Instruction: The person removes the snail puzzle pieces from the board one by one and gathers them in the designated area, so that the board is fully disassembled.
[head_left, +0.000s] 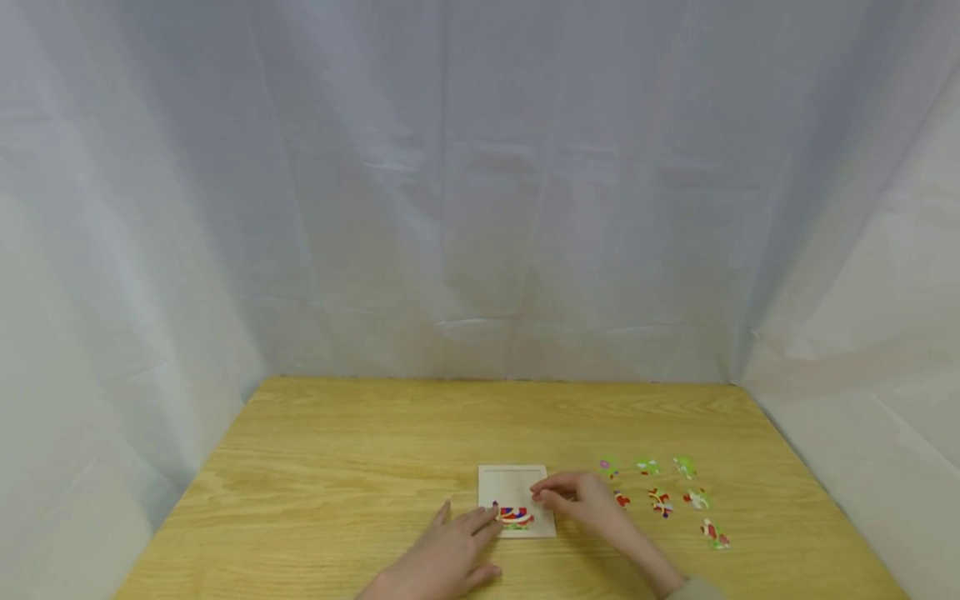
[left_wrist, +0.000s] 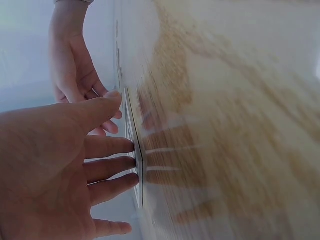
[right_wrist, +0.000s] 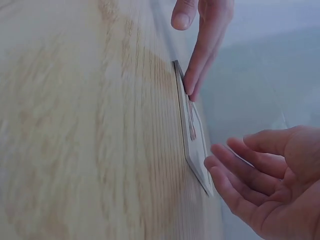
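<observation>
A pale square puzzle tray [head_left: 512,479] lies on the table. Joined jigsaw pieces [head_left: 517,518] in red, blue, cream and green fill part of its near side. My left hand [head_left: 452,550] reaches in from the left, its fingers extended and their tips resting at the tray's near-left part, covering some of the pieces. In the left wrist view those fingers are spread at the tray's edge [left_wrist: 141,180]. My right hand [head_left: 592,504] hovers by the tray's right edge, thumb and fingers loosely bent. Nothing shows between them in the right wrist view [right_wrist: 265,175].
To the right of the tray lie several loose jigsaw pieces [head_left: 661,502] in rough rows. One piece [head_left: 715,534] lies nearest the right front. The wooden table [head_left: 360,442] is bounded by hanging white sheets [head_left: 480,250] at the back and both sides.
</observation>
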